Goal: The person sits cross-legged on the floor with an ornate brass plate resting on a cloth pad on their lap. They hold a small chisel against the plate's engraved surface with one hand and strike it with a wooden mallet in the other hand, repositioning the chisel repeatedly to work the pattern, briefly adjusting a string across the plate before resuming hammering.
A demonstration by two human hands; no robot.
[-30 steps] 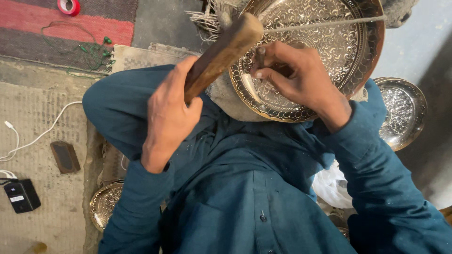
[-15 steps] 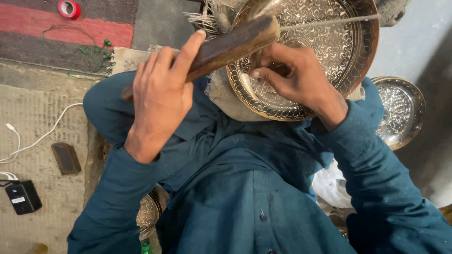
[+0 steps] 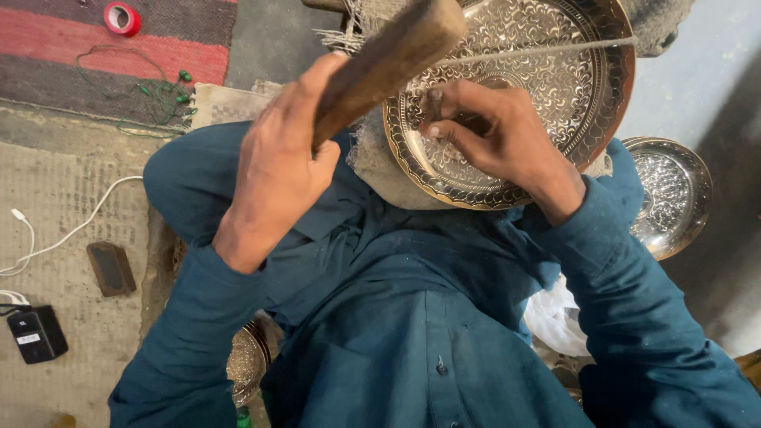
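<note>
Woven floor mats (image 3: pixel 71 230) lay beneath us — our left hand (image 3: pixel 277 170) gripped a wooden mallet (image 3: pixel 388 59) raised just beside the engraved brass tray (image 3: pixel 555 87), while our right hand (image 3: pixel 495 135) pinched a small chisel (image 3: pixel 435 107) against the tray's face, propped on our lap.

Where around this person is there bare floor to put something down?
Bare patches: the tan mat between the white cable and striped rug, and grey floor beyond the small tray. The lap is crowded by the big tray.
</note>
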